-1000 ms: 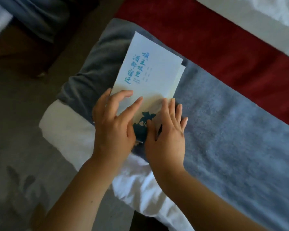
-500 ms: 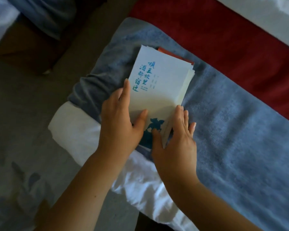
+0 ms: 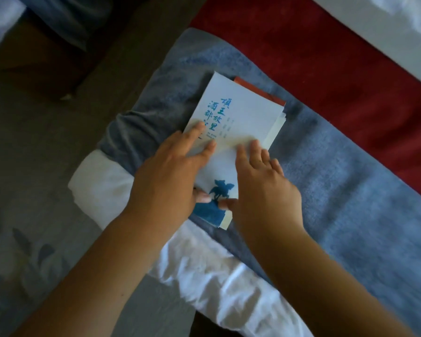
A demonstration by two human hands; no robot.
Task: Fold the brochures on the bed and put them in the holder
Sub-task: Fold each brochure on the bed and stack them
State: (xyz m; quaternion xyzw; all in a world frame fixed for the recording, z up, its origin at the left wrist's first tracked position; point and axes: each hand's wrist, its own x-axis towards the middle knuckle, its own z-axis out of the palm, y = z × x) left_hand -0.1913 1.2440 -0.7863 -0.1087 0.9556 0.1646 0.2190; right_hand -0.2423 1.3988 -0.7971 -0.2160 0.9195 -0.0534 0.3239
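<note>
The folded brochure [image 3: 243, 117] lies flat on the bed's corner, on a blue-grey blanket [image 3: 350, 190] laid across the foot of the mattress. Its white cover faces up, with blue characters running down the far half and a blue printed figure at the near end. From where I stand the layers do not sit quite flush: thin paper edges show along its right side and at the near corner.

Both hands are spread on it, palms down, with nothing gripped. The left hand [image 3: 165, 176] covers the left edge, its fingers stretched straight across the cover and over part of the lettering, the thumb tucked by the blue print. The right hand [image 3: 263, 190] lies along the right side with straight fingers, its thumb pointing in toward the left thumb; the two thumbs are close but apart.

Under the far end, a second sheet with an orange-red edge [image 3: 258, 90] peeks out. Beyond the blanket runs a dark red band of cloth [image 3: 326, 57]. White bedding [image 3: 102, 181] bulges out below the blanket at the corner, and grey patterned carpet [image 3: 22, 190] lies to the left.
</note>
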